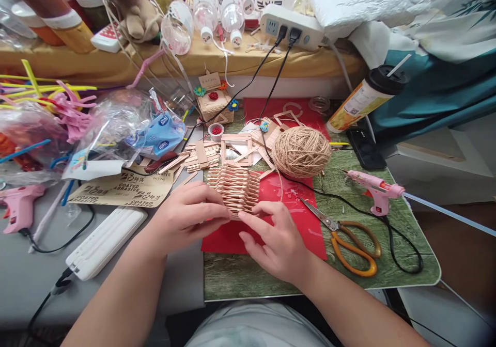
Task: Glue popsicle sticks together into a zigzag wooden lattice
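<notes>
A structure of stacked wooden craft sticks stands on a red sheet in the middle. My left hand reaches its near left side, fingers bent and pressed together against the sticks. At the near right corner my right hand touches the structure, its index fingertip on the front edge and the other fingers spread. The near face of the stack is partly hidden behind my fingertips. Behind it lie a square stick frame and loose sticks.
Scissors and a pink glue gun lie right. A twine ball sits behind the stack, a drink cup at back right. Black cords cross the table. Sandpaper and a white power strip are left.
</notes>
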Motion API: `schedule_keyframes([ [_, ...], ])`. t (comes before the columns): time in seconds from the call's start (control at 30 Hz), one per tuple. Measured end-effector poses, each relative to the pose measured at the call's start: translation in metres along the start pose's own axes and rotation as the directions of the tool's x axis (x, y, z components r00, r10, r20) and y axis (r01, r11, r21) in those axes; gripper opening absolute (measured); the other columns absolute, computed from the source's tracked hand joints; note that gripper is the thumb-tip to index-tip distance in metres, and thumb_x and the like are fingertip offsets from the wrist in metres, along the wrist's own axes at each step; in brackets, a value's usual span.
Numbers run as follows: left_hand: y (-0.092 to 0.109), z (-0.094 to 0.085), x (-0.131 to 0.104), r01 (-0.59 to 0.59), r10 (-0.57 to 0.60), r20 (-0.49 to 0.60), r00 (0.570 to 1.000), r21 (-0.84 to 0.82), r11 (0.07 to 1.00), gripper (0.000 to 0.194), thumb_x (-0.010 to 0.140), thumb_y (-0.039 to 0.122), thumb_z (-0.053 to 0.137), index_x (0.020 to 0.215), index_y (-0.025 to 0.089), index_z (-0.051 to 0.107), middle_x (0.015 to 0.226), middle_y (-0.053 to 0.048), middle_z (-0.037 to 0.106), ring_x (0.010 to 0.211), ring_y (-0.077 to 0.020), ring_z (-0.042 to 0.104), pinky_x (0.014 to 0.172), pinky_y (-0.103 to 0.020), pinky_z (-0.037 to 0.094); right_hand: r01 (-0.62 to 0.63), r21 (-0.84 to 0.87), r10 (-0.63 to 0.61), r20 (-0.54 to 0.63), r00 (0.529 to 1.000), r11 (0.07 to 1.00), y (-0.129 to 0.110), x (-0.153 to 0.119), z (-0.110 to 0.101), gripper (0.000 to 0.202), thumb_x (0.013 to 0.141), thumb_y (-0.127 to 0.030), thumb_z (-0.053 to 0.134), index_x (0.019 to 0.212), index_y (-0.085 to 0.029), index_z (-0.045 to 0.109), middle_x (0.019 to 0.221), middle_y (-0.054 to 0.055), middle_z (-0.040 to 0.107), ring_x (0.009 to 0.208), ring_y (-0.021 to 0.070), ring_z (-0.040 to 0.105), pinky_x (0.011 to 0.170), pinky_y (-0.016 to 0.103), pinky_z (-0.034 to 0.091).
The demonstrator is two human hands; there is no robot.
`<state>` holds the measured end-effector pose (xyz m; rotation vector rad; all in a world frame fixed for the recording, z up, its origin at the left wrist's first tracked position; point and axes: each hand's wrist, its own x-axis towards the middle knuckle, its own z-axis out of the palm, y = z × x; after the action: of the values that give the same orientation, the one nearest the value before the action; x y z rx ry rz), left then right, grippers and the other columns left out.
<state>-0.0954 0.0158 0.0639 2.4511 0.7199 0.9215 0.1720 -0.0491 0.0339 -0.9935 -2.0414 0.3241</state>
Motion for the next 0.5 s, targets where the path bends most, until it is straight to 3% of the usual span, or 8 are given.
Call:
schedule_keyframes([
  [0.5, 0.002, -0.007, 0.002, -0.007, 0.005, -0.024, 1.000, -0.080, 0.997, 0.021, 0.094, 0.012, 0.080, 0.110, 0.024, 0.072, 0.103, -0.006, 0.083, 0.090, -0.0177, 0.079, 0.084, -0.031, 0.062, 0.033, -0.034, -0.033, 0.014, 0.999, 0.999, -0.006, 0.011, 0.001, 0.059, 0.099, -0.015, 0.072, 0.153, -0.033, 0.062, 0.124, 0.011, 0.069, 0.109, 0.0286, 0.070, 0.092, 0.049, 0.063],
])
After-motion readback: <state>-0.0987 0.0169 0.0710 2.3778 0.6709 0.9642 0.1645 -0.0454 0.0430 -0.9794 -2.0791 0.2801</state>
